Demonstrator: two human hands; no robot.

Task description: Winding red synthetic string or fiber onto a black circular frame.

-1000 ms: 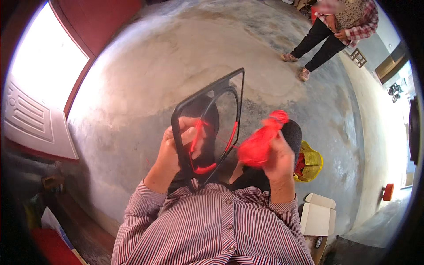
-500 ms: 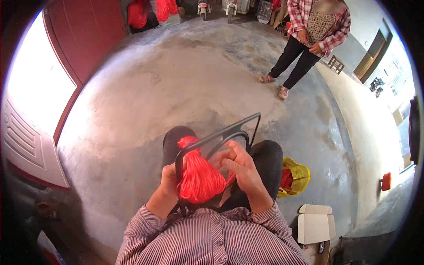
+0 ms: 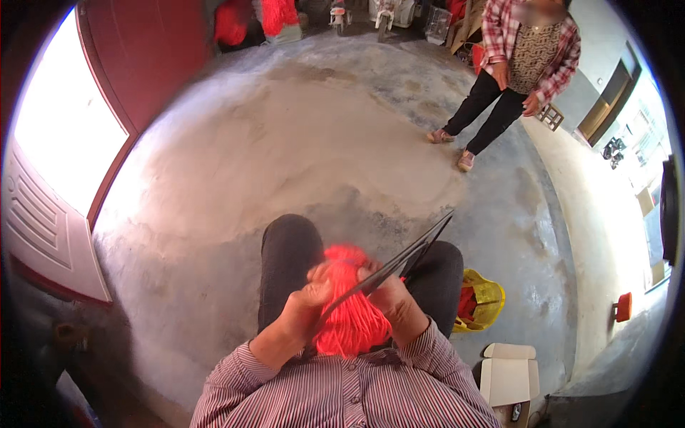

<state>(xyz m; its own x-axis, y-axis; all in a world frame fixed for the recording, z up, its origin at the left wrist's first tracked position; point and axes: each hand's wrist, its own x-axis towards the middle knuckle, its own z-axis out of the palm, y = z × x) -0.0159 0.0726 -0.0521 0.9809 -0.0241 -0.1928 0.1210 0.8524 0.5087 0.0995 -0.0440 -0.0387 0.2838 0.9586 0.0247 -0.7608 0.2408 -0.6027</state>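
Between my hands hangs a bundle of bright red cord (image 3: 349, 321), shaped like a tassel, with its loose strands falling toward my lap. My left hand (image 3: 310, 298) is closed on the left side of its upper part. On the other side, my right hand (image 3: 391, 296) is closed at the bundle's neck, its fingers partly hidden and somewhat blurred. A black frame (image 3: 407, 253) of thin bars slants across the cord and over my right hand, seen nearly edge-on. Its lower end is hard to make out by my left wrist.
A yellow basket (image 3: 492, 303) with red material stands right of my knee, above an open cardboard box (image 3: 508, 374). A person (image 3: 524, 64) in a checked shirt stands ahead at the right. Red bundles (image 3: 278, 16) and parked two-wheelers (image 3: 384, 16) are at the back.
The black frame has turned from broadside to nearly edge-on. Both hands have come together around the top of the red bundle, which has shifted right. The standing person's hands have parted.
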